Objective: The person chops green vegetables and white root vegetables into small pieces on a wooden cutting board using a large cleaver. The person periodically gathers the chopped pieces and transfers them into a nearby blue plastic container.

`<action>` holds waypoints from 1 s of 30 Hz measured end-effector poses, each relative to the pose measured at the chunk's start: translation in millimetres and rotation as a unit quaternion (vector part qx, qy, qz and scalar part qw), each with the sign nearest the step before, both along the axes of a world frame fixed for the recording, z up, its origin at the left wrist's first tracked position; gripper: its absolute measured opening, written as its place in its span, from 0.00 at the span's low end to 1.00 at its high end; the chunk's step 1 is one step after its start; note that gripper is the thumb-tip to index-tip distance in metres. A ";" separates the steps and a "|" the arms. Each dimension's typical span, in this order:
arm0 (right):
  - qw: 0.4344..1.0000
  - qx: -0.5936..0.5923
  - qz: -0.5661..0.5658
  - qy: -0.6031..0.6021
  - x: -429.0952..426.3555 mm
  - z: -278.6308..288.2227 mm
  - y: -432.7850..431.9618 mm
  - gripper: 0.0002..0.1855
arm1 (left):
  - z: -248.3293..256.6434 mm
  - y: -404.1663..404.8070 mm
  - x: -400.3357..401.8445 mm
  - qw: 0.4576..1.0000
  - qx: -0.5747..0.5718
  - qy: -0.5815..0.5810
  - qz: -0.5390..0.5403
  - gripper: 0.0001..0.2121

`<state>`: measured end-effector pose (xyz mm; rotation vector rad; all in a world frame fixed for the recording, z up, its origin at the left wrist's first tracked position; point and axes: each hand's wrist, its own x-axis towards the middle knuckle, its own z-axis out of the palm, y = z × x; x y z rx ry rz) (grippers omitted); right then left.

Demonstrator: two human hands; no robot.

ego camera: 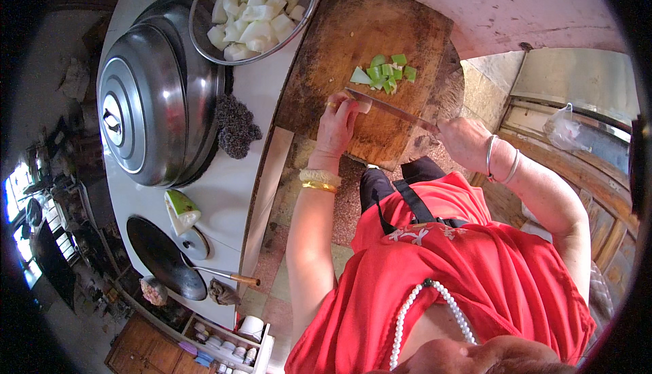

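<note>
My right hand grips the handle of a kitchen knife. Its blade reaches left across a worn wooden chopping board, up to the fingers of my left hand. Those fingers pinch a pale piece of vegetable against the board, right beside the blade. Just beyond the knife lies a small heap of cut green vegetable pieces, with one paler piece at its left end. The underside of the pale piece is hidden by my fingers and the blade.
Left of the board, a tiled counter holds a mesh strainer of white chunks, a large lidded metal pot, a dark scouring pad, a cut green gourd and a wok. A wall stands behind the board.
</note>
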<state>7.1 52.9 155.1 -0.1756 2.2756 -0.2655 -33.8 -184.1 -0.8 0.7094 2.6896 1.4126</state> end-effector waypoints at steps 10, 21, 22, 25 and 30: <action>0.999 0.002 0.042 -0.001 -2.6 -3.6 -6.1 0.10 | -7.4 0.7 4.0 1.000 0.000 -0.008 0.007 0.06; 0.999 -0.006 0.042 0.008 -15.6 -10.7 -12.6 0.09 | -0.3 2.5 -0.7 0.999 -0.016 -0.021 0.025 0.06; 0.999 -0.006 0.038 0.010 -14.8 -18.7 -11.8 0.09 | 0.0 3.6 0.1 1.000 -0.008 -0.011 0.027 0.07; 0.999 -0.007 0.037 0.002 -14.6 -24.2 -17.0 0.10 | -2.0 4.3 8.3 0.999 0.005 -0.001 0.045 0.07; 0.999 -0.015 -0.020 -0.020 -3.0 -50.7 -14.6 0.09 | -8.2 6.2 16.5 0.994 0.004 0.075 0.081 0.05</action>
